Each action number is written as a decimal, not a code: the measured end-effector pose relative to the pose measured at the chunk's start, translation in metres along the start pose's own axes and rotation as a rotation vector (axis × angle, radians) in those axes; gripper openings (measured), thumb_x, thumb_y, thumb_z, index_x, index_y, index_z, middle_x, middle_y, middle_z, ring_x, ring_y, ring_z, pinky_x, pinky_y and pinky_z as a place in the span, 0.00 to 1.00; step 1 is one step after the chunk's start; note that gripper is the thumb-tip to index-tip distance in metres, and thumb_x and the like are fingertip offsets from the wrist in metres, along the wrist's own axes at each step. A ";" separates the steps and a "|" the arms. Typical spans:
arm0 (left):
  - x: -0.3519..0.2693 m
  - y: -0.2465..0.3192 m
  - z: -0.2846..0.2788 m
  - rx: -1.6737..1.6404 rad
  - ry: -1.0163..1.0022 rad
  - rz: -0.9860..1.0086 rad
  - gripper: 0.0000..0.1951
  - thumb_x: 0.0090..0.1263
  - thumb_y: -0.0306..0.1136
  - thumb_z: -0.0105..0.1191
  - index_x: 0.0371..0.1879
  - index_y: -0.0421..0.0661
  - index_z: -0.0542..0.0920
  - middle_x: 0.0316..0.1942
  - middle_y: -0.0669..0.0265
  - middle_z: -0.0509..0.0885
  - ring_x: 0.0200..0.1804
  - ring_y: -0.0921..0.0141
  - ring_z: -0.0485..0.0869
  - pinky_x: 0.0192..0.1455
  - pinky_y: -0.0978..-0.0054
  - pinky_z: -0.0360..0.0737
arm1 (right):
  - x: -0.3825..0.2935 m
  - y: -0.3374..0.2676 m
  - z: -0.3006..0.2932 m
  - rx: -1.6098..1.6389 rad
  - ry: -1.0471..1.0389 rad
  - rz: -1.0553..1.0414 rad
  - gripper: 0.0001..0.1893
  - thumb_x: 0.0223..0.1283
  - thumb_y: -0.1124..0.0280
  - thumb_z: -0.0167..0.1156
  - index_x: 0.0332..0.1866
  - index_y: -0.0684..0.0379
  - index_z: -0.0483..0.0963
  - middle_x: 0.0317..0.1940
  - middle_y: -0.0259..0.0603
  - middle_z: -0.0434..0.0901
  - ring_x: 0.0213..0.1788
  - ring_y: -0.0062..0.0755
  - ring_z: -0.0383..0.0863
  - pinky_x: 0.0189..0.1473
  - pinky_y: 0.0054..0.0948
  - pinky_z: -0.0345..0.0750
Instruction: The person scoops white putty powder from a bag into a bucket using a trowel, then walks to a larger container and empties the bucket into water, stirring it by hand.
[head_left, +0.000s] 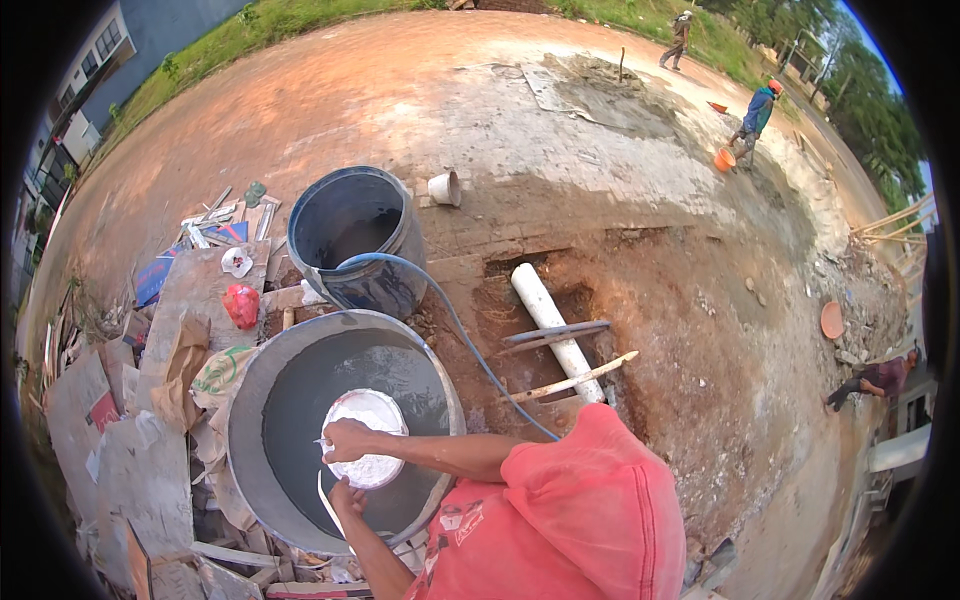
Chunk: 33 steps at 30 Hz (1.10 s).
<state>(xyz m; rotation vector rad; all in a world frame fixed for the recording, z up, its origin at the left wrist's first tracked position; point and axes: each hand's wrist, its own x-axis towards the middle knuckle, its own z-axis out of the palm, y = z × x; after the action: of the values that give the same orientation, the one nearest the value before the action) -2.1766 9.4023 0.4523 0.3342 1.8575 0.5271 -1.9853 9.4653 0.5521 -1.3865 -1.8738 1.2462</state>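
Note:
A white bucket (384, 474) of white powder sits in or over the grey liquid of a large round tub (247, 465). My right hand (349, 440) is closed on what looks like its thin handle, above the powder. At the bucket's near rim is my left hand (349, 498), fingers bent; its grip is partly hidden. A curved white strip (328, 504) runs beside that hand and past the wrist; whether the hand holds it cannot be told. Behind the tub stands a dark blue drum (409, 259) with liquid inside and a blue hose (457, 319) over its rim.
Boards, paper sacks (184, 367) and a red plastic bag (241, 306) lie left. Right of the tub, a white pipe (544, 307) crosses a dug pit. A small white bucket (445, 189) lies beyond the drum. Several people are farther off, one beside an orange bucket (724, 159).

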 end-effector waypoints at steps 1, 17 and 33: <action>-0.002 0.001 0.002 0.001 -0.004 0.000 0.25 0.75 0.41 0.46 0.66 0.42 0.66 0.59 0.50 0.77 0.59 0.52 0.78 0.56 0.50 0.69 | -0.001 0.002 0.000 0.012 0.028 -0.008 0.23 0.44 0.56 0.71 0.34 0.69 0.82 0.32 0.59 0.84 0.40 0.55 0.86 0.45 0.44 0.81; 0.003 -0.001 0.000 -0.022 -0.047 -0.011 0.28 0.74 0.40 0.45 0.72 0.46 0.61 0.69 0.44 0.64 0.66 0.48 0.71 0.60 0.46 0.67 | 0.007 0.012 0.007 -0.008 -0.014 0.013 0.24 0.45 0.55 0.71 0.39 0.67 0.80 0.35 0.56 0.84 0.42 0.54 0.84 0.46 0.44 0.79; -0.003 -0.001 0.003 -0.014 -0.048 0.002 0.27 0.72 0.37 0.45 0.71 0.46 0.63 0.65 0.43 0.68 0.62 0.49 0.74 0.58 0.47 0.68 | -0.002 0.002 -0.002 -0.010 0.060 -0.022 0.22 0.41 0.57 0.69 0.29 0.71 0.81 0.29 0.59 0.84 0.37 0.57 0.86 0.42 0.44 0.82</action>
<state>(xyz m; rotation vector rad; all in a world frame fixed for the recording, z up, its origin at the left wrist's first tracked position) -2.1728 9.4006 0.4535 0.3365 1.8070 0.5290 -1.9820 9.4641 0.5512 -1.3890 -1.8516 1.1730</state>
